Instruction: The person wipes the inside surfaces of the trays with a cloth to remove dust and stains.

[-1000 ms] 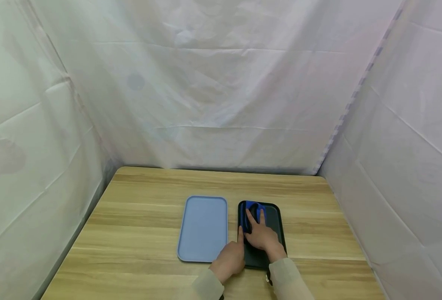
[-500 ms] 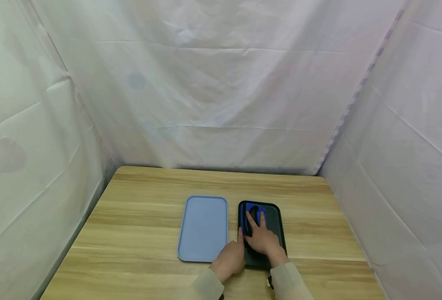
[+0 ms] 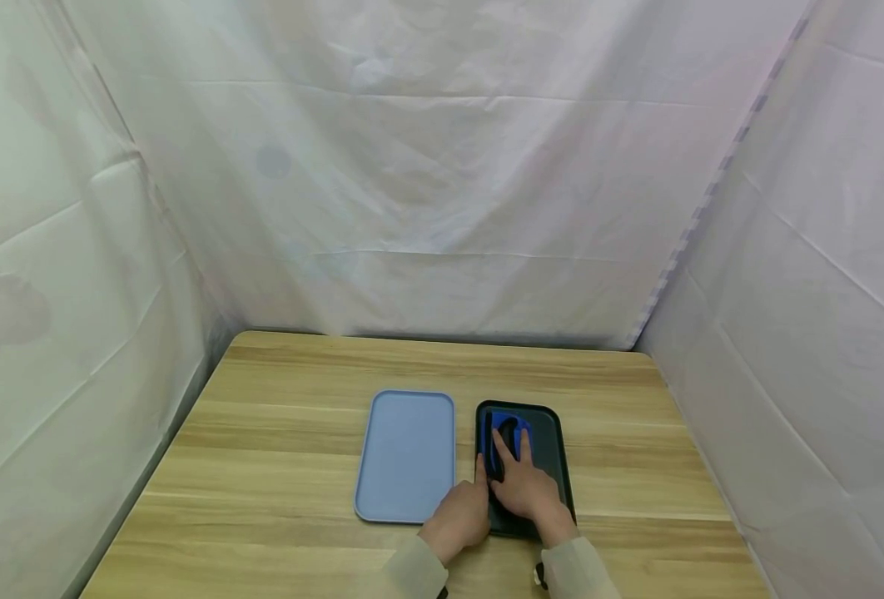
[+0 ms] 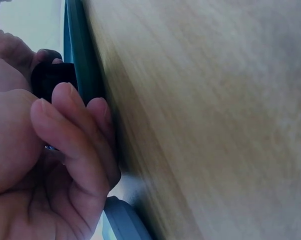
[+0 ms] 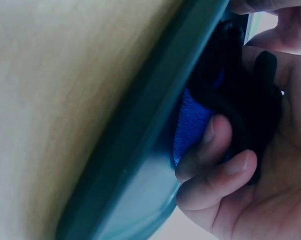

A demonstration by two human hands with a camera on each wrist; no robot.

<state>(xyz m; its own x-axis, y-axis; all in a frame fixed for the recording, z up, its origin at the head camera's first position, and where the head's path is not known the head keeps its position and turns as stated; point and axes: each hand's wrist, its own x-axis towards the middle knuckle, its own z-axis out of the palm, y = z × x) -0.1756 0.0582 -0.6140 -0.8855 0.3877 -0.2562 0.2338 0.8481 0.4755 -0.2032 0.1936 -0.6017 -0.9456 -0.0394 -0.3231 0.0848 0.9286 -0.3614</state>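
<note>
A soft blue and black cloth lies on the left part of a dark green tray. The right hand is over it, index and middle fingers spread forward on the fabric. In the right wrist view two curled fingers lie against its blue terry surface, and bunched black fabric shows beside the palm. The left hand points its index finger along the tray's left rim to the cloth's edge. Its other fingers are curled with nothing between them in the left wrist view.
A light blue tray stands just left of the dark one. Both trays are on a wood-grain table, enclosed by white fabric walls at the back and both sides.
The right hand has slid slightly toward the person, and the cloth's far edge has come nearer with it, away from the tray's far rim. The left hand and trays stay almost still.
</note>
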